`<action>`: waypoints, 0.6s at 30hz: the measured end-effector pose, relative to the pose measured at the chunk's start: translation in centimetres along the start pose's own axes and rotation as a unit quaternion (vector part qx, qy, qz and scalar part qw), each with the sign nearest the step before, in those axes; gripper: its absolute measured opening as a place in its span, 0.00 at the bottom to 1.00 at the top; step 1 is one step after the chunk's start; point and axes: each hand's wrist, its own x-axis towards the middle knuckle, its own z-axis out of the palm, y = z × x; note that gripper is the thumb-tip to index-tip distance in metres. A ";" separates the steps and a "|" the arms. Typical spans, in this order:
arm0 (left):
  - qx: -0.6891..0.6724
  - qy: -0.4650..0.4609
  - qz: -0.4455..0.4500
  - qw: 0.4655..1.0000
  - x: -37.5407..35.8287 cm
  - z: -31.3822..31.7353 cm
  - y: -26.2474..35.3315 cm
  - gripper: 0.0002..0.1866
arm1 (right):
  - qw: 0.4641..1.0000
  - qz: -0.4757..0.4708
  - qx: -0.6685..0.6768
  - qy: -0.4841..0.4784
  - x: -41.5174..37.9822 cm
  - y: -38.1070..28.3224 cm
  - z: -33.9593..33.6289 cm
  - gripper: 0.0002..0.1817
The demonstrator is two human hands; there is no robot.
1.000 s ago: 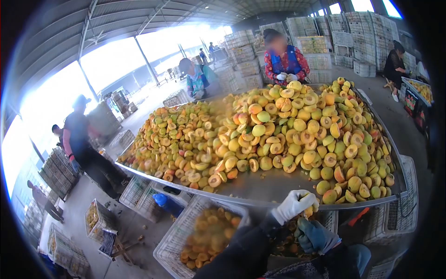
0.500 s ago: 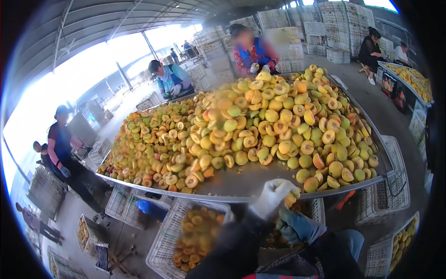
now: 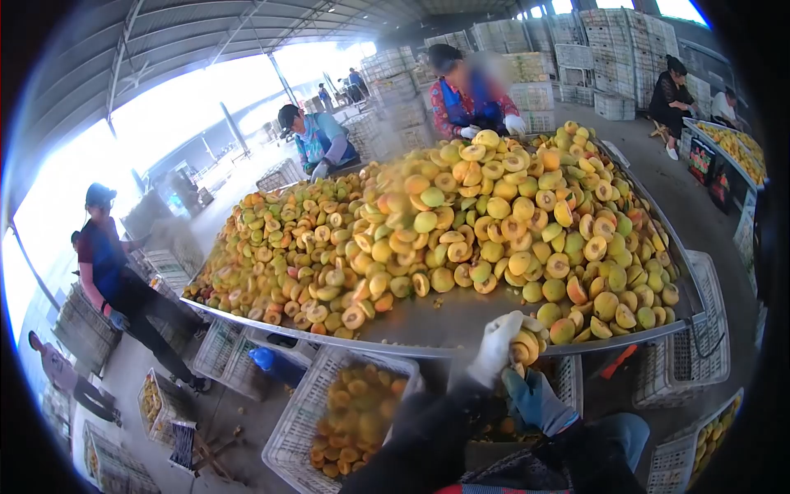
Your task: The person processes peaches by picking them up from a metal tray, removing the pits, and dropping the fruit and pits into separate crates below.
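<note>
My left hand (image 3: pixel 496 347), in a white glove, is closed around a halved peach (image 3: pixel 525 347) at the near edge of the metal table (image 3: pixel 428 325). The cut orange face of the fruit shows. Just below it is my right hand (image 3: pixel 536 401), in a blue-grey glove, its fingers curled and close to the fruit. Anything inside those fingers is hidden. A large heap of halved peaches (image 3: pixel 461 222) covers much of the table beyond my hands. Under my hands, partly blocked by my arms, a crate (image 3: pixel 569 380) holds more pieces.
A white crate (image 3: pixel 284 436) of peach halves stands left of my arms, near a blue object (image 3: pixel 271 362). Another crate (image 3: pixel 695 329) is on the right. Two co-workers (image 3: pixel 469 99) (image 3: pixel 317 140) work across the table; another person (image 3: pixel 115 255) stands at left.
My left hand has turned, and more of the peach's cut side shows. My right hand has shifted slightly right. The view has moved a little, and the person at left has changed posture.
</note>
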 end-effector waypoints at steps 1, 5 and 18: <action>-0.018 0.009 0.008 1.000 0.0 0.0 -0.2 0.21 | 0.996 -0.077 -0.036 0.021 0.3 0.5 0.1 0.22; -0.065 0.014 0.007 0.998 -0.2 -0.2 -0.6 0.22 | 0.953 -0.202 -0.202 0.105 0.7 2.4 0.4 0.21; -0.183 0.083 0.092 0.975 -2.9 -3.2 4.0 0.19 | 0.874 -0.090 -0.474 0.055 -1.0 3.5 -1.1 0.21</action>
